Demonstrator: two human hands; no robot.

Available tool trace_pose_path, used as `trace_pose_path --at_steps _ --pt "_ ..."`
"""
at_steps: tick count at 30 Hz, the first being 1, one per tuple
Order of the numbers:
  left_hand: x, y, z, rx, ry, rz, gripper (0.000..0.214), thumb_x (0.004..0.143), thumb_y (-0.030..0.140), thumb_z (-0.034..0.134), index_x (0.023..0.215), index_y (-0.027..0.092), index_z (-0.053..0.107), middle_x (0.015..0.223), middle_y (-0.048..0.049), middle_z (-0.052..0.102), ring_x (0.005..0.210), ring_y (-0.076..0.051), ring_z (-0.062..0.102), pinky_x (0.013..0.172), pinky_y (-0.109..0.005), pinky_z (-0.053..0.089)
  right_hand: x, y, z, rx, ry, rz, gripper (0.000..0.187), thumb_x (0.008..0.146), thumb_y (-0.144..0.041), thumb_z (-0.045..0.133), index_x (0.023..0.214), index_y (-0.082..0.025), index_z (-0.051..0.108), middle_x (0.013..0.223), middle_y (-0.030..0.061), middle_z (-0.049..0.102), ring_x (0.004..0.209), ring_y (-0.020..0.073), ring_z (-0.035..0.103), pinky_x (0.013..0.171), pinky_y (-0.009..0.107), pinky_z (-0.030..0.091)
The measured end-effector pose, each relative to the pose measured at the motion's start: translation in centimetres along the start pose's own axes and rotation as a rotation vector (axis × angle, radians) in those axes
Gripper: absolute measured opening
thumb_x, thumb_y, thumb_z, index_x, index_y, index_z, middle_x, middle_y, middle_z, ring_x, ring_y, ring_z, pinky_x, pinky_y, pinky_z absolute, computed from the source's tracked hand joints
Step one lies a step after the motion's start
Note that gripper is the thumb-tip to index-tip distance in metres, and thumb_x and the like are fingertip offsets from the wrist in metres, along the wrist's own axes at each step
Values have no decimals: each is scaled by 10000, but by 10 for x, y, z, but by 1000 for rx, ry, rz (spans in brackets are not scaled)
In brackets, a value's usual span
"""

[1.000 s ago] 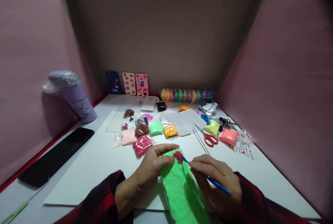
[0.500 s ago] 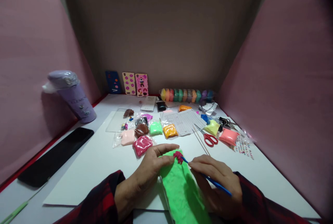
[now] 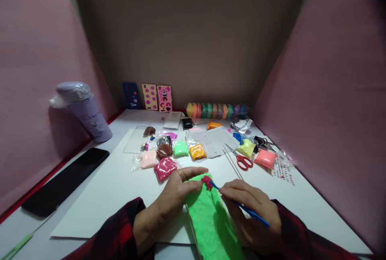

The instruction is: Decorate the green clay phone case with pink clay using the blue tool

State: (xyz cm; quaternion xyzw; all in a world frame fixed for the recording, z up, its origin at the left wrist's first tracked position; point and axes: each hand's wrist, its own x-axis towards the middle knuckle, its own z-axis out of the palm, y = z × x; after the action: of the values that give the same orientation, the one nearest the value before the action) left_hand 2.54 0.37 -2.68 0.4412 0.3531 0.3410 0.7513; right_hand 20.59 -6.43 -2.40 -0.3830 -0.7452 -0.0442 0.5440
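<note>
White tabletop [image 3: 126, 117], red-edged along its left side. Directly on it: large white paper sheet [image 3: 114, 195], centre; long black flat slab [image 3: 64, 181], left; lilac lidded plastic tumbler [image 3: 86, 111], far left; thin pale-green stick [image 3: 16, 248], near-left corner; row of coloured clay tubs [image 3: 215, 110] along the back edge.

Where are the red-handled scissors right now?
In the head view, the red-handled scissors lie on the white sheet right of centre, beyond the right hand, between the printed paper and the salmon clay bag.
</note>
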Motion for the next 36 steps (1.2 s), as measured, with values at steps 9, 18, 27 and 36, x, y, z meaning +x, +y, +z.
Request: trace_pose_path --at_steps 9,18,27,36 --pt "0 1 1 19 20 -21 453 643 258 793 1071 135 710 952 -113 719 782 -203 638 748 -316 466 -3 3 1 45 -41 -2 179 866 -68 550 957 -167 669 807 67 705 726 159 677 601 262 504" --pt "0 -1 -1 5 2 -22 446 659 251 783 1084 144 701 953 -102 717 782 -193 637 758 -313 462 -2 1 -1 30 -24 5 177 872 -79 542 957 -171 666 812 69 705 732 157 677 606 259 508" --pt "1 -1 -1 11 -2 -20 468 642 257 785 1084 133 698 922 -102 718 761 -193 636 745 -317 464 -1 2 0 73 -50 -5 185 863 -58 549 968 -156 665 811 71 700 731 149 671 606 247 510" --pt "0 -1 0 14 6 -23 469 650 266 788 1089 134 696 975 -117 715 803 -202 642 766 -318 463 2 2 -2 53 -44 -12 201 853 -54 536 958 -159 672 796 77 703 717 156 674 588 249 517"
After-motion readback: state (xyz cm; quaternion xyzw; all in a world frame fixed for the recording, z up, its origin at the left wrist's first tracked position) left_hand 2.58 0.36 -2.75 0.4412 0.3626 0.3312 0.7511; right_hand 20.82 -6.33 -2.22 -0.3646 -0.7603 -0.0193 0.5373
